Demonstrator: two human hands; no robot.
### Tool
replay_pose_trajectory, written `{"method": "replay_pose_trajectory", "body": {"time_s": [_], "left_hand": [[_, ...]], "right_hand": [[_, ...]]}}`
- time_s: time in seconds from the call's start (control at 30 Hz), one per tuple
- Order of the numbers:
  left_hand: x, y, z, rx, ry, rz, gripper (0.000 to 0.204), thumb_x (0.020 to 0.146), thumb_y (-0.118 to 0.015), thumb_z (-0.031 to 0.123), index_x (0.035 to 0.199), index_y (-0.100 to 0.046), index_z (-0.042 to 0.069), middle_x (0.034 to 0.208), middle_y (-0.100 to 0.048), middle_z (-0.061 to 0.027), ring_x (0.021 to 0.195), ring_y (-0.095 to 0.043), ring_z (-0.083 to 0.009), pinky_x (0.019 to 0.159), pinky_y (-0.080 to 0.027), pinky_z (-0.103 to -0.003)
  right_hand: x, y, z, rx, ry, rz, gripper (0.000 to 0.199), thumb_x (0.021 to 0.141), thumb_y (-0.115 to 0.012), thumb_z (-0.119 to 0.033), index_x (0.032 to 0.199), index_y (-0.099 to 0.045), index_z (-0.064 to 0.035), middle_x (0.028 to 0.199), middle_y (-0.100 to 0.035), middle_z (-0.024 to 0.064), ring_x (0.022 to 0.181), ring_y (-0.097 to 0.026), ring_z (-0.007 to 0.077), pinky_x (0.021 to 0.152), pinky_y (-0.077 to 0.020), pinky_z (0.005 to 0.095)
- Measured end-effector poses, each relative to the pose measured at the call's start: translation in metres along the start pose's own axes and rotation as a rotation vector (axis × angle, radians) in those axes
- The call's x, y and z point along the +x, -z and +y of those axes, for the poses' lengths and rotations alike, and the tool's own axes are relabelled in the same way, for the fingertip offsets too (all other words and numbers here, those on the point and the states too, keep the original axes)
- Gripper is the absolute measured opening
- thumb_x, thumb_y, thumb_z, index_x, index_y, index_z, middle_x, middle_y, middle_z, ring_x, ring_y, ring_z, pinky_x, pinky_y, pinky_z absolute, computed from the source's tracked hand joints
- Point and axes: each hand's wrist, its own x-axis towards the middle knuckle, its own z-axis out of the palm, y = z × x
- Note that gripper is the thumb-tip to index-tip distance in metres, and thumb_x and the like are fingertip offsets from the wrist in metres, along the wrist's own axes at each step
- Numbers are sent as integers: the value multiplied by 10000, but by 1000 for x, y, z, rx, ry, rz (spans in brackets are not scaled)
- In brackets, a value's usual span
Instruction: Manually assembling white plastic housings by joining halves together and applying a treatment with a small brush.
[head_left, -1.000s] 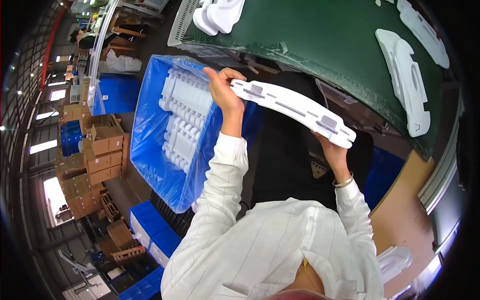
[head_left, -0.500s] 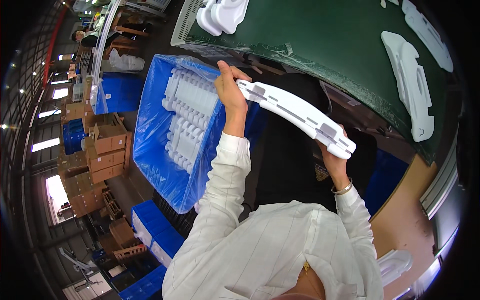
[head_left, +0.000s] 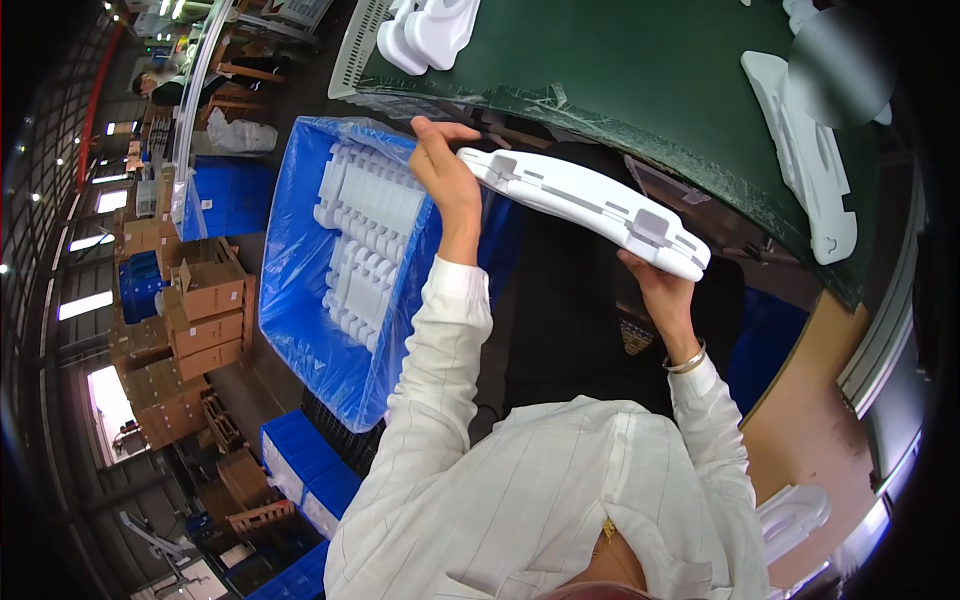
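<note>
A long, curved white plastic piece (head_left: 590,208) with slots along its side is held up in front of me, between my body and the green table. My left hand (head_left: 447,182) is at its left end, with thumb and forefinger spread and the end against the hand. From below, my right hand (head_left: 666,298) grips the right end, its fingers partly hidden behind the piece. Just left of my left hand stands a blue bin with a clear plastic liner (head_left: 318,365), holding rows of stacked white pieces (head_left: 378,205).
The green-topped table (head_left: 610,70) has a worn near edge. White pieces (head_left: 432,32) stand at its left, and another long one (head_left: 800,155) lies at its right. Cardboard boxes (head_left: 212,290) and blue boxes (head_left: 312,460) stand at left. A person sits far off at upper left.
The white piece has risen slightly at its right end and lies more level. My left hand has shifted a little left, its fingers more spread. My right hand has moved up slightly.
</note>
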Motion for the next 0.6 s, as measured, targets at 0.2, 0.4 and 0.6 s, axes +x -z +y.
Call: {"method": "replay_pose_trajectory", "body": {"time_s": [0.2,0.4,0.6], "left_hand": [[-16,2,45,263,-561,-206,531,1011,-326,319,731,-650,3,748,-646,-123,739,-616,-275,731,-452,-361],[-28,-11,44,359,-701,-323,291,910,-494,204,676,-599,67,670,-579,-96,630,-552,-324,578,-396,-412],[-25,-9,42,335,-781,-258,379,937,-451,234,611,-561,75,583,-484,-65,546,-497,-282,514,-348,-378]], "right_hand": [[9,-1,1,-46,83,-40,282,762,-753,-7,1024,-650,5,951,-676,44,882,-627,122,799,-491,262],[-1,0,18,8,85,18,268,763,-741,15,1022,-673,7,996,-680,57,935,-629,152,877,-465,289],[-3,-2,8,-30,109,-8,322,781,-758,-47,1074,-633,-1,1026,-647,26,954,-591,145,870,-459,293]]}}
